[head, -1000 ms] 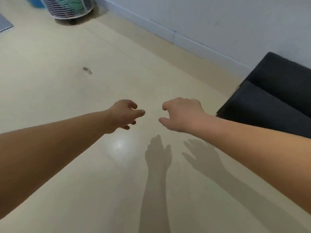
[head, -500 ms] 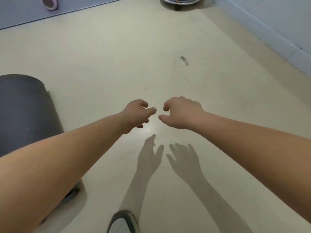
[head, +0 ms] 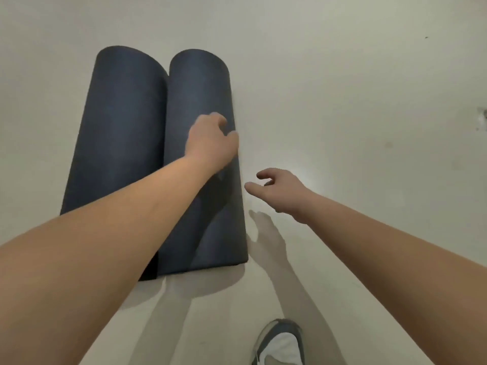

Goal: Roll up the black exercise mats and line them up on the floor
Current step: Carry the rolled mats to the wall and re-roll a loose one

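Floor (head: 342, 88): pale cream, smooth with a slight sheen, a few small scuff marks at 3 o'clock.
Mats: two black rolls side by side and touching, left roll (head: 118, 127) and right roll (head: 200, 83), lying at 10–11 o'clock from frame centre.
Axis: both run 12-to-6, near ends roughly flush, far ends rounded.
Material: matte foam-like surface with a fine grain. Both are wound tight and neither shows a loose flap.
Left hand (head: 210, 140): over the right roll's 3 o'clock edge, fingers (head: 220, 119) curled, thumb toward the edge. Motion blur hides whether it touches or grips.
Right hand (head: 282, 191): above bare floor, fingers loosely spread, holding nothing.
Key relation: the right roll sits at 9 o'clock from the right hand, just beside it. The left hand is nearer, already above it.
Judgement: the next move likely squares up the right roll, pushing across the axis toward 9 o'clock.
Shoe (head: 279, 343): grey and white, at 6 o'clock.
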Demonstrator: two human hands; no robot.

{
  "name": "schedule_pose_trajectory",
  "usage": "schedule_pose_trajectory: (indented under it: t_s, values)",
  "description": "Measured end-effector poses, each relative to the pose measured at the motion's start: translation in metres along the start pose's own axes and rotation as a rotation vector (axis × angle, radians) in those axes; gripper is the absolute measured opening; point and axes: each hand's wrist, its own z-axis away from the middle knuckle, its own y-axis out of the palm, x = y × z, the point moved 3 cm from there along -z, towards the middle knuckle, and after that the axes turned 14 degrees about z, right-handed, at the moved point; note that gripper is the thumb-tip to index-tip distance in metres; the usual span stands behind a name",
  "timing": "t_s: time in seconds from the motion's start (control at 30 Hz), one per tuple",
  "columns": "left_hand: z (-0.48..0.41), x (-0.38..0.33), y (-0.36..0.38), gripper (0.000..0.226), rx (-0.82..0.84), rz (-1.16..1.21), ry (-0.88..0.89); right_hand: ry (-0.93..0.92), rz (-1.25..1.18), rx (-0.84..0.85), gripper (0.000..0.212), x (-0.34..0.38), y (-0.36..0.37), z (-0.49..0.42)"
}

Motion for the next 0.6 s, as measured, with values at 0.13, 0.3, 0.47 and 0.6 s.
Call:
schedule_pose_trajectory:
  t_s: [0.13, 0.3, 0.47, 0.6]
  values:
    - [-0.006, 0.066, -0.069, 0.08, -0.083, -0.11, -0.352, 0.046, -0.138, 0.19, 0.106, 0.033, 0.043, -0.019]
    - [0.018, 0.106, -0.061, 0.11, 0.022, -0.1, -0.526, 0.159, -0.311, 0.297, 0.135, 0.034, 0.091, -0.031]
    - [0.015, 0.116, -0.067, 0.05, -0.069, 0.083, -0.372, 0.153, -0.42, 0.153, 0.132, 0.0, 0.082, -0.036]
    - [0.018, 0.129, -0.067, 0.04, -0.005, 0.211, -0.248, 0.036, -0.385, 0.032, 0.106, -0.01, 0.048, -0.041]
